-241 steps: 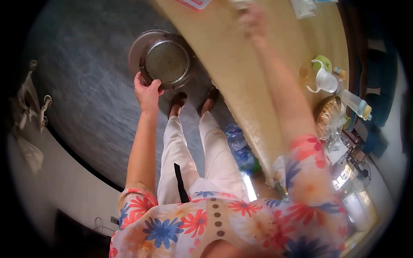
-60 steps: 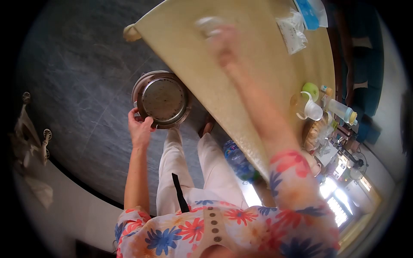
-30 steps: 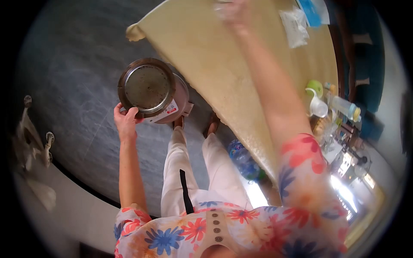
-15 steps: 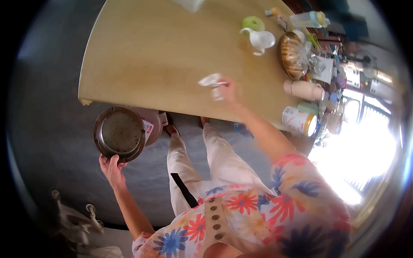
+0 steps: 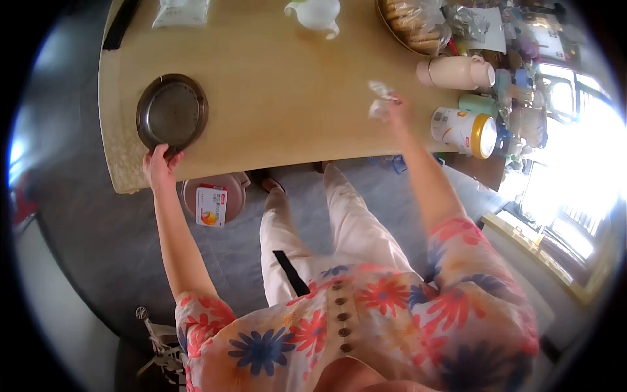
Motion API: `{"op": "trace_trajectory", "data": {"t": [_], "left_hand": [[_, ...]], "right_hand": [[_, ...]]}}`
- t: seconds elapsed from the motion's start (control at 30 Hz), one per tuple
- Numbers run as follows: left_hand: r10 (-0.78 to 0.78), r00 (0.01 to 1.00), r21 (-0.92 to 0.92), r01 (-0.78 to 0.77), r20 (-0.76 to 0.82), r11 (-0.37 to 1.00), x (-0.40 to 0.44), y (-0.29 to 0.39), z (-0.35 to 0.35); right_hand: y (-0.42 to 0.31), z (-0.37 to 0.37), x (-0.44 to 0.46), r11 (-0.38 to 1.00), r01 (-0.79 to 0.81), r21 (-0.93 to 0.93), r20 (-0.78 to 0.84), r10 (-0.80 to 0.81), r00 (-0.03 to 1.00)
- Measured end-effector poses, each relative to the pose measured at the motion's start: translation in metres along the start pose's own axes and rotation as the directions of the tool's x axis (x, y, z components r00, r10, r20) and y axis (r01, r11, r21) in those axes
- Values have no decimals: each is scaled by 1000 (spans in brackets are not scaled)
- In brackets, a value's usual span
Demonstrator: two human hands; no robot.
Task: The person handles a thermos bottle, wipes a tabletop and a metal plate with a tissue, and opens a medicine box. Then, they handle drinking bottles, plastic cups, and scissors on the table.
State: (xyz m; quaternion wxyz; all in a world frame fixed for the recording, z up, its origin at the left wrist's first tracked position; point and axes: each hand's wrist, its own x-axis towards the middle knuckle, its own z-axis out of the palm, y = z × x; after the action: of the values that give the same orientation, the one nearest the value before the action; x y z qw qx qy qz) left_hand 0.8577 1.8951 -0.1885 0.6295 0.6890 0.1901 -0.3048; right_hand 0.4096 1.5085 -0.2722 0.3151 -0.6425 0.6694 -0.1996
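My left hand [image 5: 160, 167] grips the near rim of a round metal pan [image 5: 171, 112], which is over the left end of the tan table [image 5: 274, 124]. Dark specks or stains mark the pan's inside. Whether its base touches the tabletop I cannot tell. My right hand [image 5: 397, 112] is over the table's right part, closed on a crumpled white tissue [image 5: 379, 99]. To its right lie a pink bottle [image 5: 456, 72] and a white can with a gold lid [image 5: 465, 132].
At the table's far side are a white plastic packet [image 5: 181, 12], a white cup with handles [image 5: 317, 14] and a basket of bread [image 5: 413, 26]. A pinkish bin [image 5: 235, 196] with a labelled box [image 5: 211, 206] stands on the floor below the near edge. A bright window is at right.
The pan, held in my left hand, has gone from beside the table to over its left end. My right hand has moved right with the tissue. The view has turned.
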Motion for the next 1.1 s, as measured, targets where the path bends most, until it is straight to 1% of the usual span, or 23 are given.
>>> {"op": "trace_trajectory", "data": {"t": [0.03, 0.1, 0.13, 0.2, 0.23, 0.27, 0.3, 0.33, 0.37, 0.4, 0.43, 0.5, 0.57, 0.6, 0.67, 0.7, 0.73, 0.77, 0.8, 0.83, 0.93, 1.03, 1.1], "left_hand": [[1, 1000, 10, -1, 4, 1000, 5, -1, 1], [-3, 1000, 25, 3, 0, 1000, 10, -2, 2], [11, 1000, 84, -9, -17, 996, 13, -3, 1], [55, 999, 78, -54, 0, 995, 16, -7, -4], [75, 997, 73, -76, 11, 994, 16, -10, -6], [111, 993, 51, -113, 38, 992, 6, -9, -5], [120, 993, 25, -120, -2, 992, -4, -11, -4], [130, 991, 0, -130, -41, 992, -15, -13, -3], [140, 987, -26, -142, -81, 989, -26, -14, -5], [139, 985, -46, -144, -104, 988, -38, -18, -10], [138, 983, -68, -147, -124, 987, -50, -27, -18], [177, 981, -30, -180, -82, 983, -58, -56, -52], [71, 985, -18, -75, -156, 997, -67, -78, -79], [34, 989, -17, -37, -145, 999, -72, -83, -90], [19, 994, -13, -20, -109, 1000, -69, -83, -91], [40, 995, -12, -41, -87, 999, -68, -76, -87], [63, 995, -10, -64, -72, 998, -68, -66, -88], [63, 997, -31, -64, -49, 997, -67, -53, -81], [65, 998, -49, -66, -24, 997, -65, -36, -63], [70, 998, -67, -69, 6, 995, -58, -23, -47], [-29, 999, 29, 28, 43, 999, -33, 5, -8], [-30, 998, 199, 19, 54, 980, 5, -6, 2], [-1, 999, 204, -9, 46, 979, 24, -14, -2]], "right_hand": [[15, -8, 15, 995, -22, 100, -25, 24, 999], [-3, -24, 28, 968, -199, 155, 4, 201, 980], [-14, -30, 31, 941, -289, 177, 19, 290, 957], [-34, -7, 33, 876, -172, 450, 80, 152, 985], [-62, 10, 19, 998, 57, 35, -30, -55, 998], [-95, 36, -3, 881, 252, -400, -38, -290, 956], [-118, 67, -30, 914, 335, -229, 5, -343, 939], [-156, 81, -68, 959, 280, 30, 238, -279, 930], [-170, 104, -102, 820, 572, -13, 316, -539, 781], [-177, 128, -130, 716, 697, 36, 422, -643, 639], [-172, 156, -155, 598, 783, 170, 357, -778, 517], [-195, 151, -182, 728, 652, 215, 518, -650, 556], [-184, 128, -169, 805, 522, 282, 453, -591, 667], [-180, 117, -159, 828, 459, 322, 415, -559, 718], [-143, 78, -123, 922, 366, 127, 300, -388, 872], [-95, 76, -94, 973, 171, 154, 243, -205, 948], [-42, 65, -64, 995, 88, 54, 139, -94, 986], [-40, 23, -52, 994, 3, -111, 142, 13, 990], [-60, -9, -60, 988, -48, -145, 26, 52, 998], [-41, -24, -50, 982, -65, -176, 8, 67, 998], [-15, -30, -48, 951, -94, -296, -26, 91, 996], [-30, -19, -58, 901, -108, -421, -107, 69, 992], [-36, -16, -62, 888, -143, -436, -132, 94, 987]]}}
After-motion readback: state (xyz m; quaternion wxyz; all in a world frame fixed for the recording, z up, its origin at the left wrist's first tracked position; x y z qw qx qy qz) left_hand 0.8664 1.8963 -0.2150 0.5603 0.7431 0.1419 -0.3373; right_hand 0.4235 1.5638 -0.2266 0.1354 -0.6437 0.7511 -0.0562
